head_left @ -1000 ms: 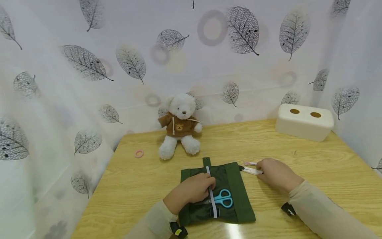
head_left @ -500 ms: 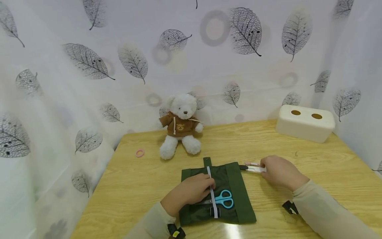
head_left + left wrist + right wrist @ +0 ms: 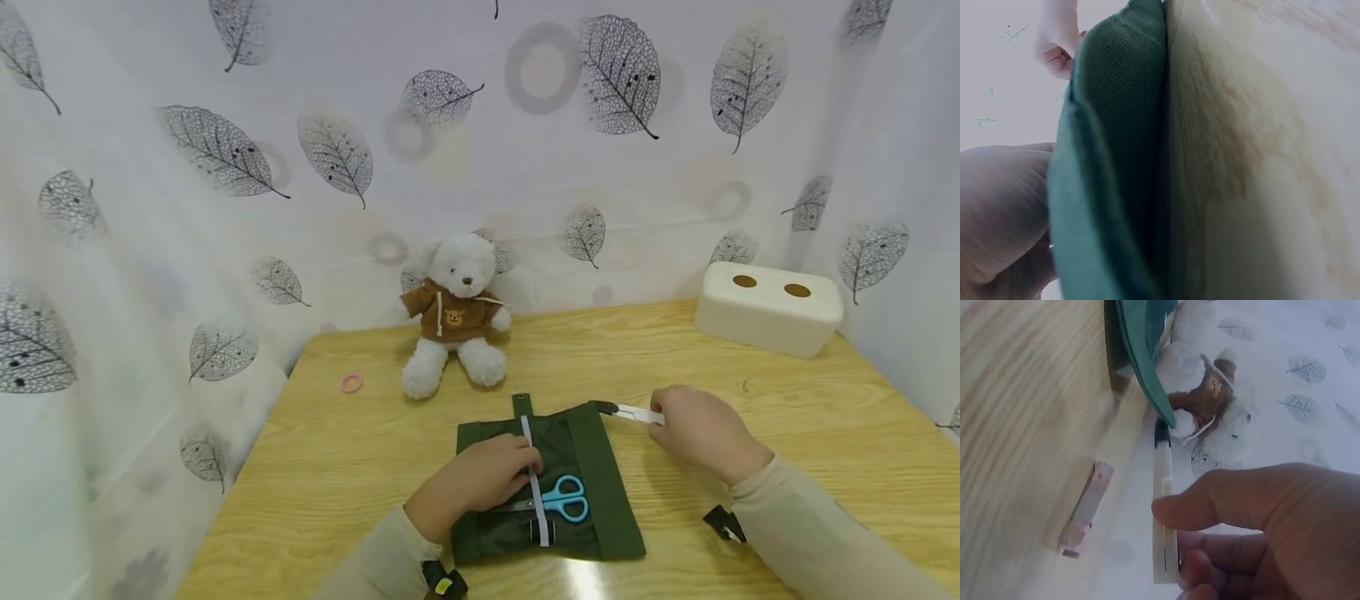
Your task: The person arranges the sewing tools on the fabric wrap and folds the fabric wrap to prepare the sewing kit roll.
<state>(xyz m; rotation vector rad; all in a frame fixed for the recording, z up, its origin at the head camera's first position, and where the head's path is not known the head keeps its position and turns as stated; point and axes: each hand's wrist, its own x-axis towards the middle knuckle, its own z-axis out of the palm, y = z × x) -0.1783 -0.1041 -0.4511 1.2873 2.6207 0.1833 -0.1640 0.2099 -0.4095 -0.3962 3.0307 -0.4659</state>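
Observation:
A dark green cloth tool roll (image 3: 618, 508) lies unfolded on the table. Under its pale elastic band (image 3: 537, 508) sit blue-handled scissors (image 3: 566, 500) and a small black item (image 3: 550, 532). My left hand (image 3: 480, 479) rests over the roll, its curled fingers gripping the band near the middle; the scissor blades run partly beneath that hand. Off the roll's far right corner, my right hand (image 3: 701, 433) pinches a slim white utility knife (image 3: 1163, 487) between thumb and fingers. The knife's black end meets the raised green corner in the right wrist view.
A small pinkish bundle with a grey middle (image 3: 1088, 503) lies on the table near my right hand. Behind the roll sits a white teddy bear (image 3: 455, 321) in a brown hoodie. A pink ring (image 3: 351, 383) is at left, a cream box (image 3: 765, 312) at back right.
My right hand has raised the knife off the table, its black end now a little higher at the roll's corner. The pinkish bundle has dropped out of the head view. My left hand stays put.

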